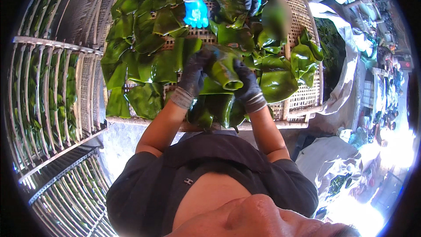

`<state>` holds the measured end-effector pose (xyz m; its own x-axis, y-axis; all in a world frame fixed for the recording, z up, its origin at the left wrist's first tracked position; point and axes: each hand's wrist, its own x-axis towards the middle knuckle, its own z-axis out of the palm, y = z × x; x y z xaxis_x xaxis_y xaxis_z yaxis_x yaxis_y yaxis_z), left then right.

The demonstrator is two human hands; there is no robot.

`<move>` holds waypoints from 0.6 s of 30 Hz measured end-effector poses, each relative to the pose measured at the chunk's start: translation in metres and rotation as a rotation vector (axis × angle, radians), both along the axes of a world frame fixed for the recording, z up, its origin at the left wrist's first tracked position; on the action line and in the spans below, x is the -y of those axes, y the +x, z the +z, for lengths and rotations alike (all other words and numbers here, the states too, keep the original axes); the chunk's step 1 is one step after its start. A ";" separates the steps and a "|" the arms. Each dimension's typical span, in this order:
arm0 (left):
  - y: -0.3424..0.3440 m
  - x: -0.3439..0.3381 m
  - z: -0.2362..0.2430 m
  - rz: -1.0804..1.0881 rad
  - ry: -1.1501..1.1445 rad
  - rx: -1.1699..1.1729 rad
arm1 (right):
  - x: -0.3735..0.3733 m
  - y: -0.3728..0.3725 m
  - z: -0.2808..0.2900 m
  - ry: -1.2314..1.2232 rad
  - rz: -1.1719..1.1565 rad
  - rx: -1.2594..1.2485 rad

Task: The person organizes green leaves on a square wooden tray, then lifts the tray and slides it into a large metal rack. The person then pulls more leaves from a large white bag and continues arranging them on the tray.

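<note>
My left hand, in a dark glove with a grey cuff, is closed on the left side of a curled, glossy green sheet that looks like kelp. My right hand, gloved the same way, grips the right edge of that sheet. It is bent into a loose tube between my hands, its open end toward me. Beneath it, similar wet sheets lie side by side and overlapping on a woven slatted rack. My fingertips are partly hidden behind the sheet.
Across the rack, another person's blue-gloved hands reach over the sheets. At left stand slatted racks with green sheets inside. A pale sack with dark green strips is at right. A grey covered bundle sits lower right.
</note>
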<state>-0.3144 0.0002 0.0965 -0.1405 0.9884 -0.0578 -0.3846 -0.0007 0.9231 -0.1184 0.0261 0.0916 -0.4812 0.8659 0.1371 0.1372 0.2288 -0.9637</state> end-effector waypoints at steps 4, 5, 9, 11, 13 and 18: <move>-0.005 0.011 -0.017 -0.123 -0.174 -0.120 | -0.034 0.025 -0.014 0.090 -0.130 0.115; -0.005 0.012 -0.007 -0.121 -0.254 -0.055 | -0.047 0.028 -0.001 0.383 -0.167 0.371; -0.009 0.016 0.005 -0.056 -0.351 0.071 | -0.095 -0.005 0.013 0.581 -0.268 0.466; -0.017 0.015 0.002 -0.036 -0.328 -0.006 | -0.130 -0.034 -0.009 0.507 -0.230 0.372; -0.023 0.010 -0.006 -0.040 -0.293 -0.133 | -0.168 -0.059 -0.065 0.293 -0.134 0.260; -0.048 -0.006 -0.047 0.054 -0.307 -0.202 | -0.199 -0.106 -0.117 0.018 -0.053 0.422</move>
